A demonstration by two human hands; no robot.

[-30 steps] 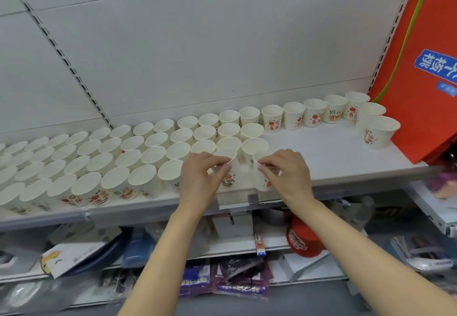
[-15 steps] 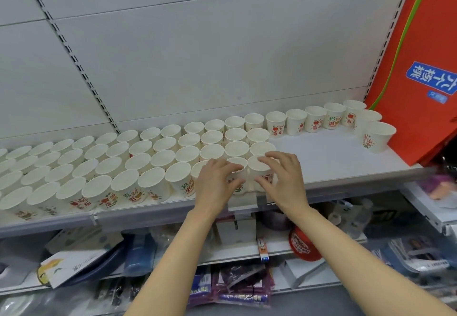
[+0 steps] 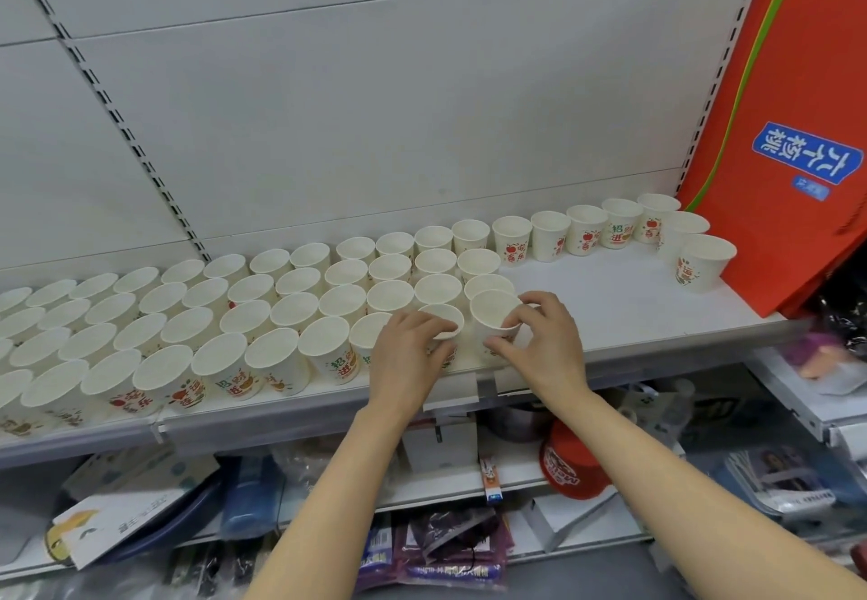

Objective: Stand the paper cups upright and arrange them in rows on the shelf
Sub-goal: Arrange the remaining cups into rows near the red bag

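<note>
Right hand (image 3: 546,341) pinches front-row cup (image 3: 492,318), left hand (image 3: 410,348) grips neighbouring cup (image 3: 443,318) at 9 o'clock — likely closing row gap.

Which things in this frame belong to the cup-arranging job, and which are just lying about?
Part of the job:
- paper cups in rows
- cup held by left hand
- cup held by right hand
- loose cups at right
- shelf

Lying about:
- orange bag
- red cap below
- packets on lower shelf
</note>
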